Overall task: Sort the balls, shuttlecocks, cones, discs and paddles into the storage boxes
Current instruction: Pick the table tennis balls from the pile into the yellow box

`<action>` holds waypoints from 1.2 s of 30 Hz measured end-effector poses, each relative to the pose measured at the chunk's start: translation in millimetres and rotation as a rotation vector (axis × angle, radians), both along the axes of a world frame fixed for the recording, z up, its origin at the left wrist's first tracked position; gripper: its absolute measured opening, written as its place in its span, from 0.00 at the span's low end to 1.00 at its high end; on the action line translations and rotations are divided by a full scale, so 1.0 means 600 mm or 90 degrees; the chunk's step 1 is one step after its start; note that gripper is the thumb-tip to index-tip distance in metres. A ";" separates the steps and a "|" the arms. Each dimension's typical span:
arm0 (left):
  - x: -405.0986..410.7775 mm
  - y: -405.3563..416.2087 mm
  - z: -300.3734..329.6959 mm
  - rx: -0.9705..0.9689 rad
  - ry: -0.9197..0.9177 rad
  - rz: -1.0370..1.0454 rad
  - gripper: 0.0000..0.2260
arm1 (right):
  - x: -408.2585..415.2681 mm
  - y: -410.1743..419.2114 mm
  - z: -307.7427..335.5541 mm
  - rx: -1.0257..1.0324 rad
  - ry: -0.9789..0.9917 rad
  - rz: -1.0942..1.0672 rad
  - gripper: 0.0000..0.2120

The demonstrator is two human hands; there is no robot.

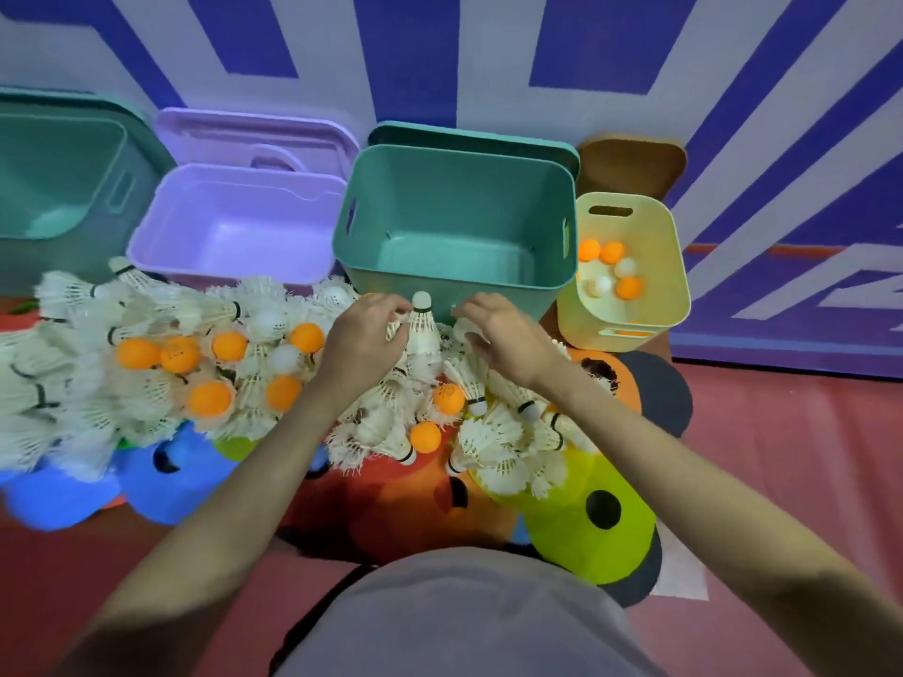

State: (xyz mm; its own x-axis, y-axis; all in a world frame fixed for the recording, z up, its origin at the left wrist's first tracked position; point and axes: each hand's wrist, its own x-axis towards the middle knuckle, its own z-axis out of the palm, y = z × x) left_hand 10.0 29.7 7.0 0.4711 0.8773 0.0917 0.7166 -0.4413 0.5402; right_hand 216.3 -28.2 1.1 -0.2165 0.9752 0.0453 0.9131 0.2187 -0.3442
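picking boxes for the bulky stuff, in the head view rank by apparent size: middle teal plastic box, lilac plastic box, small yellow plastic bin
1. Middle teal plastic box, largest.
2. Lilac plastic box, somewhat smaller, though it sits slightly farther back.
3. Small yellow plastic bin, clearly smallest.

Dark print marks sit on several orange balls, but none can be read: one on the ball (448, 398) just below the right wrist, another on a ball (180, 354) in the left cluster. The blurred print on a white ball (335, 298) cannot be read either. The boxes carry no legible label or number.
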 end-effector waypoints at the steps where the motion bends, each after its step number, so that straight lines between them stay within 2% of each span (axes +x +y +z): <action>1: -0.006 -0.003 -0.001 -0.003 -0.002 0.002 0.10 | -0.009 0.015 0.003 -0.019 -0.027 0.020 0.16; 4: -0.020 -0.014 -0.002 -0.011 -0.019 -0.003 0.10 | -0.032 0.050 0.007 -0.091 -0.154 0.058 0.10; 8: -0.032 -0.021 -0.004 -0.003 -0.047 0.007 0.10 | -0.055 0.073 0.000 -0.093 -0.351 0.113 0.05; 19: -0.039 -0.045 -0.004 -0.016 -0.064 0.000 0.11 | -0.085 0.090 -0.008 -0.151 -0.528 0.096 0.05; 25: -0.051 -0.045 -0.007 -0.014 -0.069 0.002 0.11 | -0.107 0.091 0.002 -0.162 -0.514 0.068 0.10; 30: -0.051 -0.049 -0.005 -0.025 -0.059 0.003 0.10 | -0.102 0.084 0.006 -0.170 -0.480 0.047 0.09; 33: -0.044 -0.055 -0.001 -0.031 -0.058 -0.018 0.09 | -0.098 0.081 0.007 -0.165 -0.418 0.025 0.09; 36: -0.032 -0.062 0.004 -0.057 -0.047 -0.078 0.08 | -0.085 0.076 0.009 -0.145 -0.291 -0.007 0.04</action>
